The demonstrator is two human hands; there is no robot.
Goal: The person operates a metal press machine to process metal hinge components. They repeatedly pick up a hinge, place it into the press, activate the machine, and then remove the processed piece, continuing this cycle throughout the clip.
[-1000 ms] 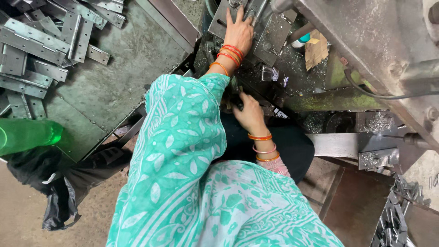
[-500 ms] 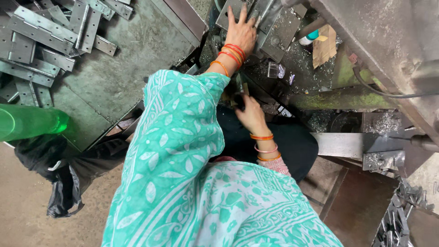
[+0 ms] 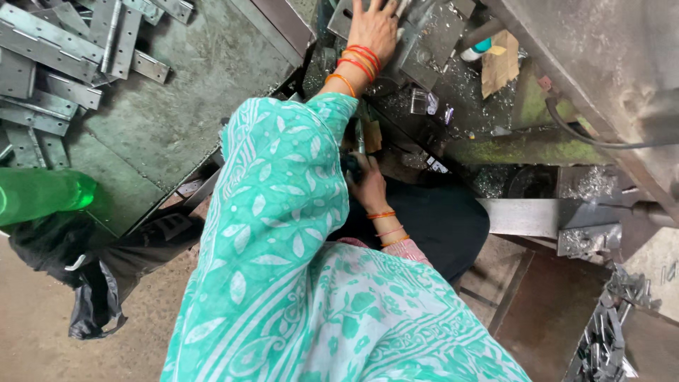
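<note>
The left hand (image 3: 373, 27) is pressing down flat, fingers spread apart, on a grey metal plate (image 3: 431, 35) lying on the machine bed; it is closing around nothing, only bearing on the plate's near-left part. The plate is lying flat, and its long axis is running from under the palm out toward the right and slightly away from the person; its far end is cut off by the top edge of the view. Red and orange bangles are sitting on the wrist just below the palm.

The right hand (image 3: 368, 185) is curling shut around a dark lever handle (image 3: 358, 138), which is rising out of the fist almost upright and pointing toward the left hand above it. How tightly the fingers are clamping cannot be told, since the turquoise patterned sleeve (image 3: 283, 205) is covering part of the fist.

To the right of the pressing hand, a torn piece of brown cardboard (image 3: 501, 65) is lying among metal shavings. Well to the left of both hands, a heap of flat steel hinges (image 3: 49, 64) is resting on a green-grey work table (image 3: 191, 106). Farther left and below the hinges, a green plastic bottle (image 3: 42, 196) is lying on its side above a black bag (image 3: 78, 283).
</note>
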